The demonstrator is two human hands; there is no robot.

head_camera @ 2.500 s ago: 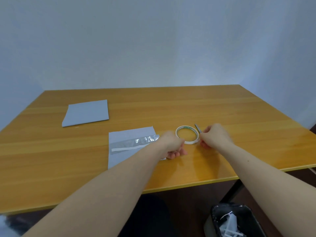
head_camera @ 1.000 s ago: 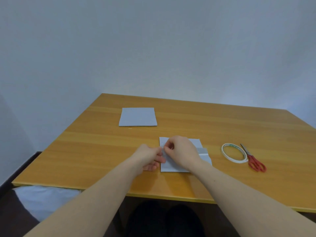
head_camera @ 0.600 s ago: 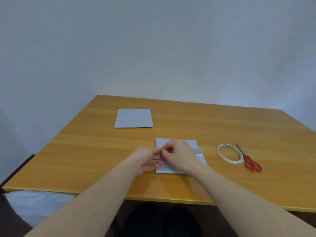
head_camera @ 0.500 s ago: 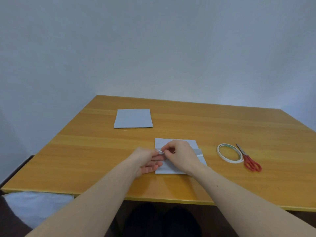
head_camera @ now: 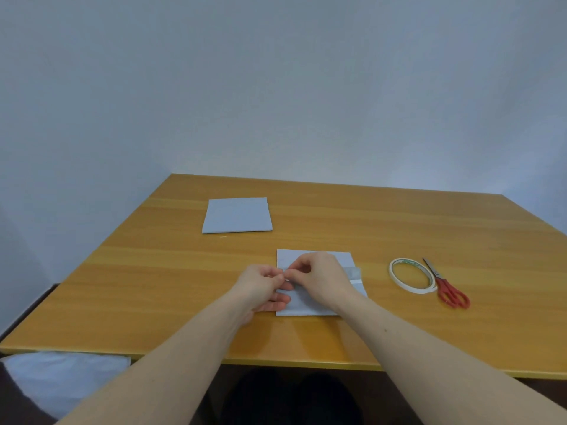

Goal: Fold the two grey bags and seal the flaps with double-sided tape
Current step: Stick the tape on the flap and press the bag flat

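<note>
Two bare forearms reach in from the bottom edge to a wooden table (head_camera: 184, 302). The left hand (head_camera: 264, 286) and right hand (head_camera: 322, 279) meet over the left edge of a grey bag (head_camera: 306, 305) lying flat near the table's front. Both hands have their fingers curled with the tips pinched together at one small spot, probably to pick the backing off a strip of tape (head_camera: 356, 282) that runs across the bag, so the flap can be stuck down. What exactly sits between the fingertips is too small to make out, and the hands hide most of the strip and the fold.

To the right, well apart from the bag, a roll of tape (head_camera: 411, 276) lies flat with red-handled scissors (head_camera: 448, 288) just beside it, seemingly set aside within easy reach.

Farther back and to the left lies the second grey bag (head_camera: 237, 215), a neat flat square that looks already folded; whether it is sealed cannot be told.

Under the table's near left corner something pale (head_camera: 61, 381) is cut off by the table edge.
</note>
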